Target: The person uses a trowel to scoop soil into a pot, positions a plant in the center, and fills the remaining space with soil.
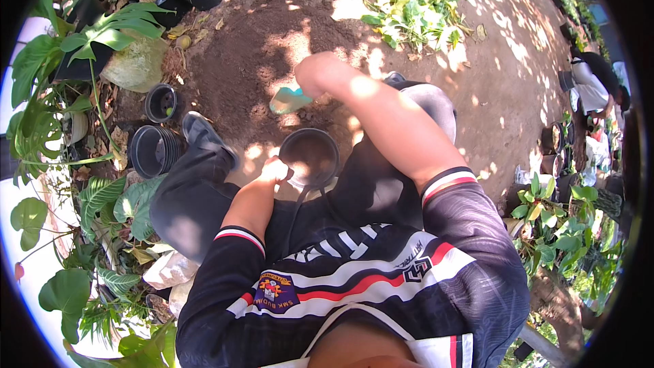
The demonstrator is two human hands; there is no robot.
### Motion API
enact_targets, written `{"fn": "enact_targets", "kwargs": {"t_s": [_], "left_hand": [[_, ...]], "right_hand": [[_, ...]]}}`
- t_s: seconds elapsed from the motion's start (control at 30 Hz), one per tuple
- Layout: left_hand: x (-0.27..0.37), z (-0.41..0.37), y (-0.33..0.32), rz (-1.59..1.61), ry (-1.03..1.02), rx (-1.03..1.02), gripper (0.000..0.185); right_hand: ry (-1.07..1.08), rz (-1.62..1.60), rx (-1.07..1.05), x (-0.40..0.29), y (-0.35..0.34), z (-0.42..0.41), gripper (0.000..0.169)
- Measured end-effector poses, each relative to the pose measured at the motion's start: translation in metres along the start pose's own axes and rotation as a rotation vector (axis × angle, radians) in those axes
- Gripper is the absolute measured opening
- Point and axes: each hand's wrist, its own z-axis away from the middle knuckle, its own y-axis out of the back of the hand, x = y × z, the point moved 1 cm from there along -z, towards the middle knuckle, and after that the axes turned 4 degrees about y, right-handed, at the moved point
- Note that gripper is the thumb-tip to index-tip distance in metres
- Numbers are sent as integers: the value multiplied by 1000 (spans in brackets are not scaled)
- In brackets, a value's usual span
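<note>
My left hand (276,170) grips the left rim of a round black plastic plant pot (309,157), which stands between my legs with brown soil inside. Beyond the pot, my right hand (316,75) is closed around the handle of a hand trowel (289,100). The trowel's greenish blade points left, over a spread of dark loose soil (245,56) on the ground. How much soil lies on the blade, I cannot tell.
Left of my foot are nested black pots (153,151), a single pot (161,102), a large rock (137,61) and leafy plants. A heap of green leaves (416,18) lies beyond my right hand. A person (595,82) bends at the far right, near more pots.
</note>
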Motion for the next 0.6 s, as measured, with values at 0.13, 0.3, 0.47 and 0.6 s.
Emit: {"fn": "enact_targets", "kwargs": {"t_s": [0.13, 0.3, 0.47, 0.6], "left_hand": [[-13, 10, 2, 922, 453, 49, 12], [13, 15, 36, 604, 433, 441, 33], [-1, -1, 21, 527, 197, 552, 31], [-3, -5, 18, 552, 161, 528, 20]], "right_hand": [[18, -50, -31, -31, -23, 5, 26], [-211, -201, -178, -50, -73, 33, 27], [-492, -480, -94, -89, -137, 62, 26], [-449, -529, -130, -114, -157, 53, 26]]}}
